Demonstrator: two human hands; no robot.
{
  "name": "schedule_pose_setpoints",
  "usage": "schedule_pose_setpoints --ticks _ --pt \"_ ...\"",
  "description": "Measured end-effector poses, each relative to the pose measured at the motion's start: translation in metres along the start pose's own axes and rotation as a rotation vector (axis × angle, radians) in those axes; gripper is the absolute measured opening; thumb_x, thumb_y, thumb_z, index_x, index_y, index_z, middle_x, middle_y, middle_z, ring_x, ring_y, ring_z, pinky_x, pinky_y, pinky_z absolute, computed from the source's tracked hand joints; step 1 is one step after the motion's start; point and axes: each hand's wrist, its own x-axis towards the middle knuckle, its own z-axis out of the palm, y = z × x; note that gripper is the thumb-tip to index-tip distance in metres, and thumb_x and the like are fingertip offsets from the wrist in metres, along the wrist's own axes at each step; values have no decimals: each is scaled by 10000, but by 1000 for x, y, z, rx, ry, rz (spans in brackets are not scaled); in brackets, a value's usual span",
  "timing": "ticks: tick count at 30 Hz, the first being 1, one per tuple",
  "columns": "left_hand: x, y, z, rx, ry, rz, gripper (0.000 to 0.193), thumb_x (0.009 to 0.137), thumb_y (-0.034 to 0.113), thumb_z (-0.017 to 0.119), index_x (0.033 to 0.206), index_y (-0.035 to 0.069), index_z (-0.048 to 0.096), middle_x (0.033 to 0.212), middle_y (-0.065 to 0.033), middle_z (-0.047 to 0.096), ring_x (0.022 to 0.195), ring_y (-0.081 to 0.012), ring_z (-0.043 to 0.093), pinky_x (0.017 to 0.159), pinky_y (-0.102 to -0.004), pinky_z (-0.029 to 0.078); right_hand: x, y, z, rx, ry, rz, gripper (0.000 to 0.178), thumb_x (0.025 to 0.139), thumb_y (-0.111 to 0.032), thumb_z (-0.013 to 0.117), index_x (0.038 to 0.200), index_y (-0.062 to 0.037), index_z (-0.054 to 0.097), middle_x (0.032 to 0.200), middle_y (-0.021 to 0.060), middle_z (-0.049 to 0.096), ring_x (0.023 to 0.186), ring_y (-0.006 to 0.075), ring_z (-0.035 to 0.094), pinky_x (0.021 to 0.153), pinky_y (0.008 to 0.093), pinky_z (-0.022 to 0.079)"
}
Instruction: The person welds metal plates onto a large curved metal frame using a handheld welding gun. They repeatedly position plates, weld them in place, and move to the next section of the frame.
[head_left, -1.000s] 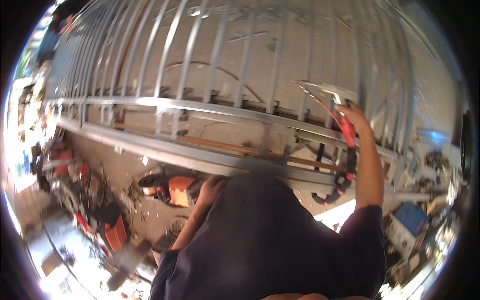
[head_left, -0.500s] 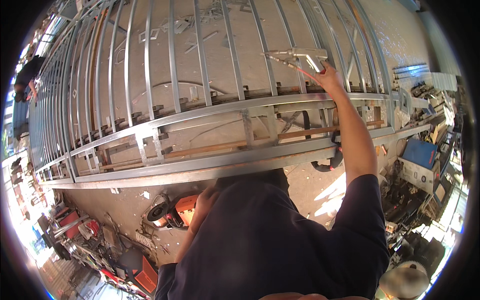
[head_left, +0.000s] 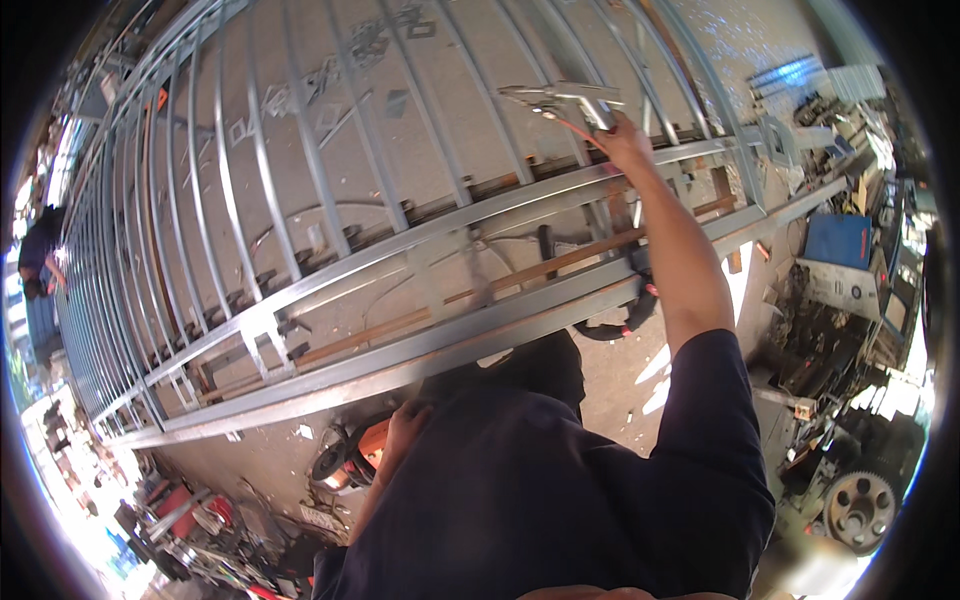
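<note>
Clasping a silver gun-shaped tool (head_left: 580, 92), right hand (head_left: 628, 145) wraps its fingers closed round the handle. Tool: long body, narrow tip pointing left, red cable (head_left: 577, 129) below; positioned over the barred metal frame (head_left: 400, 244), toward its right end. Left hand (head_left: 408, 425) beside dark shirt (head_left: 520, 480); grip cannot be told

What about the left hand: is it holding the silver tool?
No, the right hand grips the silver tool, away from the left hand.
</note>
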Motion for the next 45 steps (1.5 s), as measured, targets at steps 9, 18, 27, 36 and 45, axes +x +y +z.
schedule_pose_setpoints --ticks 9,18,27,36,45 --pt "21 134 115 218 -122 137 272 959 198 638 1160 27 706 1113 -194 722 1080 -330 695 929 -412 521 29 96 -21 101 231 127 438 864 -319 648 1232 -84 612 1100 178 719 1048 413 670 921 527 528" --pt "42 261 197 417 -161 231 284 962 231 642 1158 32 696 1135 -192 717 1086 -370 681 951 -423 518 23 153 -48 300 218 -29 449 871 -329 690 1246 -90 626 1177 134 699 1134 390 610 1004 496 486" --pt "94 336 258 596 -234 447 365 918 350 705 1121 47 684 1057 -181 677 1010 -361 671 895 -443 532 -47 239 -95 380 331 -25 542 892 -293 718 1384 -96 602 1291 193 668 1199 379 626 1008 443 500" --pt "115 321 296 786 -288 606 354 870 323 722 1079 62 606 1075 -179 614 1031 -395 619 874 -498 515 -51 383 -113 654 281 254 523 988 -247 649 1452 -49 512 1259 145 688 1184 307 642 1032 414 481" --pt "104 337 318 890 -138 373 388 796 253 741 1089 46 594 1073 -197 609 1029 -414 604 888 -521 496 132 531 -196 968 528 731 692 868 -293 792 1426 -7 499 911 66 620 803 152 606 716 313 507"
